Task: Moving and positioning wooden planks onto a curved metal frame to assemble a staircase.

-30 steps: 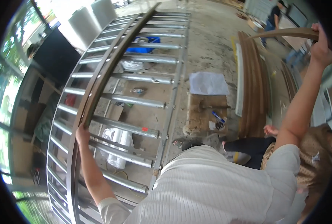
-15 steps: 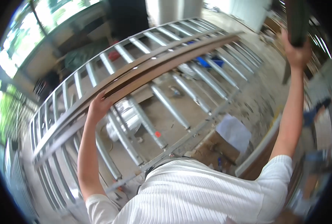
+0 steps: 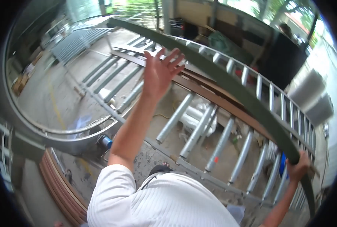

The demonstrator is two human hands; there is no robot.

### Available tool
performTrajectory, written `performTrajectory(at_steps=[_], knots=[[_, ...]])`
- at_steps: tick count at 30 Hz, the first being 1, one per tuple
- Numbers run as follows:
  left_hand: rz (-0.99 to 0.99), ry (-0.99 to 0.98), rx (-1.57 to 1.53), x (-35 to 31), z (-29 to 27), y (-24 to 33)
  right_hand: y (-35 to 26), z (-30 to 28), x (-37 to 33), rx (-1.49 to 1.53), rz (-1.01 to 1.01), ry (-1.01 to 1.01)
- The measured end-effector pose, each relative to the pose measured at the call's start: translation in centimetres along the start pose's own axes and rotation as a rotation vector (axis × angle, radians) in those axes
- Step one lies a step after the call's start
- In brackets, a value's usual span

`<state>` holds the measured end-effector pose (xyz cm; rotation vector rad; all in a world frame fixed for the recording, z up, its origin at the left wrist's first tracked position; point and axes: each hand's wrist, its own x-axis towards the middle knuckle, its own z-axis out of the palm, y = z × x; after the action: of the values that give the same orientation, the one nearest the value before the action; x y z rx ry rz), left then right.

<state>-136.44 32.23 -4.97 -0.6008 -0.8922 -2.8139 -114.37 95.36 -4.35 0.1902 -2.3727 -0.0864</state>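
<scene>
Your left hand (image 3: pixel 161 72) is now off the brown planks (image 3: pixel 210 97), splayed empty near twelve o'clock; your right hand (image 3: pixel 299 166) grips the green plank (image 3: pixel 233 86), swung eleven-to-four o'clock above rollers (image 3: pixel 176 117); control likely one-handed

A long, flat, dark green board (image 3: pixel 248 99) above a silver metal roller conveyor (image 3: pixel 197 130).
The bare right hand (image 3: pixel 299 166) has its grip wrapped around the board; the bare left hand (image 3: pixel 160 70), spread wide, is just beside it. Long, flat brown boards (image 3: pixel 229 109) lie on the conveyor.
</scene>
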Motion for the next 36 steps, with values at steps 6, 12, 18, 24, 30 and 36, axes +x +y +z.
performTrajectory(at_steps=[6,12,18,24,30,36], knots=[[0.232,0.367,0.711,-3.1,-4.6,0.9,-6.1,7.3,-1.0,0.188,-0.008,-0.266],[0.181,0.041,1.657,-7.7,-10.0,-0.7,-8.9,8.8,-0.3,0.295,0.030,-0.345],[0.206,-0.425,2.152,-6.8,-14.8,-1.8,-10.1,11.3,-0.5,0.438,0.070,-0.529],[0.128,-0.487,2.033,-8.3,-17.4,-2.4,-9.4,14.1,-2.7,0.526,0.145,-0.746],[0.036,-0.566,2.010,-9.2,-18.8,-3.4,-8.4,15.6,-5.2,0.446,0.028,-0.760],[-0.122,-0.591,1.932,-8.9,-19.8,-4.8,-10.2,18.0,-5.8,0.412,-0.014,-0.696]])
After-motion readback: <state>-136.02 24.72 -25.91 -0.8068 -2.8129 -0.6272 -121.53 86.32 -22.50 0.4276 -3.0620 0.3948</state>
